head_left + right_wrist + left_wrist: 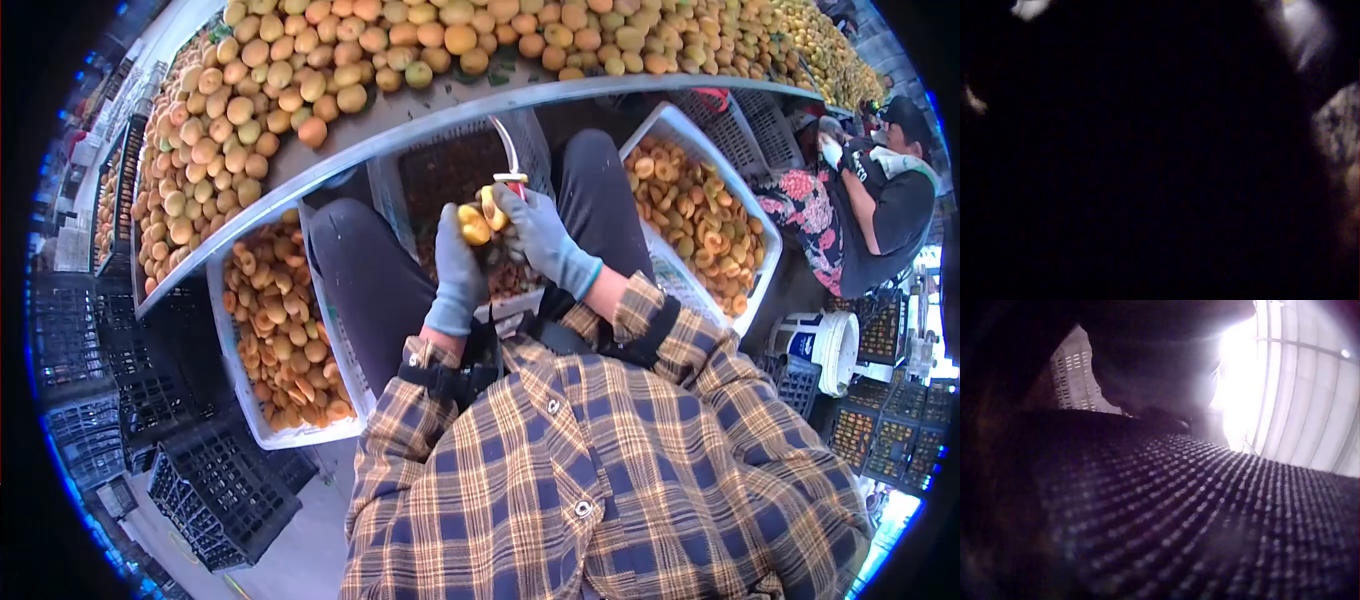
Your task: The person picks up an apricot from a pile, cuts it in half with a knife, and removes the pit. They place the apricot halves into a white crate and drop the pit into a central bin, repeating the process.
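In the head view my gloved left hand (pixel 457 275) grips a yellow apricot half (pixel 473 225) between thumb and fingers. Right beside it, my gloved right hand (pixel 545 240) holds a second apricot piece (pixel 491 207) and a knife (pixel 508 150) with a red handle. The curved blade points away from me, over the crate (pixel 385 195) between my knees, where small reddish-brown bits lie. The right hand's fingers partly hide the knife handle. Dark woven cloth fills much of the left wrist view, and the right wrist view is nearly black; neither shows the fruit.
A metal-edged table (pixel 400 118) heaped with whole apricots (pixel 330 60) spans the front. White crates of apricot halves stand left (pixel 355 425) and right (pixel 765 270) of my legs. Another person (pixel 880 200) sits at right, near a white bucket (pixel 838 350). Black crates (pixel 220 490) stand at left.
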Demonstrator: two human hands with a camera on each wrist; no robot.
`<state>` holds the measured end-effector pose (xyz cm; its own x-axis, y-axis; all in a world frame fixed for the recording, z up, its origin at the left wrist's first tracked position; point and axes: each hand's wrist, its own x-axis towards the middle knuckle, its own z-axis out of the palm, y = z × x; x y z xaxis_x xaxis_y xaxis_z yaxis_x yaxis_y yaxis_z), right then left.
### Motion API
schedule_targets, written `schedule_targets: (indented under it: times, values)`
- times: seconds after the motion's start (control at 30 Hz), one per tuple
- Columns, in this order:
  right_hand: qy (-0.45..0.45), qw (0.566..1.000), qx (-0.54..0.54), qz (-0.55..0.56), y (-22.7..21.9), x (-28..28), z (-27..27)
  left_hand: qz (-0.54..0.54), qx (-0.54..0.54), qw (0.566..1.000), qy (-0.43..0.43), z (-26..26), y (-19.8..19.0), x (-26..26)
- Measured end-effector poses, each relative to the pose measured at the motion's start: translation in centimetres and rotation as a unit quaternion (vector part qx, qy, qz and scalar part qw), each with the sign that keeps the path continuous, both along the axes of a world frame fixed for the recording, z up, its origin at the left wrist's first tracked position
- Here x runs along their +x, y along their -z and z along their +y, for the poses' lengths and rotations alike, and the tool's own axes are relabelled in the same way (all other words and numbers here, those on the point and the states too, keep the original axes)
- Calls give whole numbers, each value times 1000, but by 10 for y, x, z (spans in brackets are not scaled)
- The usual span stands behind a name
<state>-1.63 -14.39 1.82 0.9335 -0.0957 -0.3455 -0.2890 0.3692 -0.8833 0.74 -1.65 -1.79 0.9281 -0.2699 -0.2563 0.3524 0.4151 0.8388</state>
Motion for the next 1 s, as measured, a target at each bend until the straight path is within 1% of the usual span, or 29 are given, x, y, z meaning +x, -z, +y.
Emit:
schedule_targets:
  times: [0.03,0.07,0.1,0.13,0.17,0.2,0.23,0.3,0.37,0.4,0.43,0.47,0.5,0.53,0.57,0.6,0.63,0.67,0.7,0.73,0.77,0.8,0.83,0.87,0.9,0.93,0.97,1.0]
  values:
    - [-37,996,81,27,-15,-4,-8,179,-205,961,54,4,-10,1]
    - [-41,995,91,12,-27,-5,-10,161,-283,940,99,8,-10,6]
    - [-44,994,101,-3,-38,-7,-9,136,-363,911,141,10,-13,10]
    - [-63,993,91,-29,-43,-9,-10,158,-348,920,85,9,-25,6]
    - [-67,995,67,-6,-44,-13,-11,182,-332,925,29,6,-35,2]
    - [-71,997,12,0,-50,-15,-6,186,-381,905,39,8,-14,7]
    - [-73,996,-43,8,-56,-17,0,199,-400,894,42,5,-10,8]
    - [-73,995,-44,-46,-49,-20,8,178,-379,906,60,3,-11,4]
    - [-83,993,-65,-53,-40,-20,8,202,-395,894,57,2,-2,5]
    - [-88,993,-66,-48,-38,-20,6,222,-408,884,54,3,0,5]
    - [-95,994,-57,-21,-38,-20,2,223,-410,883,47,3,2,4]
    - [-104,993,-48,4,-38,-19,-1,214,-403,888,47,4,2,3]
    - [-115,992,-46,1,-39,-18,-1,201,-395,895,44,7,-2,4]
    - [-93,995,-5,19,-39,-19,-1,205,-399,893,42,8,-8,5]
    - [-71,996,36,37,-40,-18,-2,193,-380,904,35,9,-10,5]
    - [-102,994,33,27,-41,-17,-4,194,-385,902,28,7,-14,5]
    - [-107,993,34,26,-41,-14,-1,196,-390,900,24,7,-18,5]
    - [-125,991,-37,1,-41,-11,2,195,-389,900,22,8,-17,5]
    - [-140,984,-108,-23,-40,-8,4,209,-426,880,13,8,-14,5]
    - [-139,964,-212,-80,-27,-4,4,224,-461,859,5,8,-11,4]
    - [-138,964,-212,-79,-20,-4,5,226,-460,859,6,7,-7,4]
    - [-122,914,-361,-137,-19,-4,7,246,-439,864,-30,6,-5,4]
    - [-103,838,-501,-190,-19,-5,9,266,-417,867,-66,5,-3,4]
    - [-114,831,-523,-149,-22,-8,7,281,-396,871,-76,3,-1,4]
    - [-112,831,-525,-146,-19,-7,6,284,-396,870,-74,1,-1,3]
    - [-55,875,-439,-195,-14,-5,4,292,-375,878,-63,1,-1,2]
    - [2,906,-348,-242,-12,-3,1,299,-355,884,-54,0,-1,2]
    - [6,979,-176,-105,-46,-5,1,298,-358,885,-19,1,-9,0]
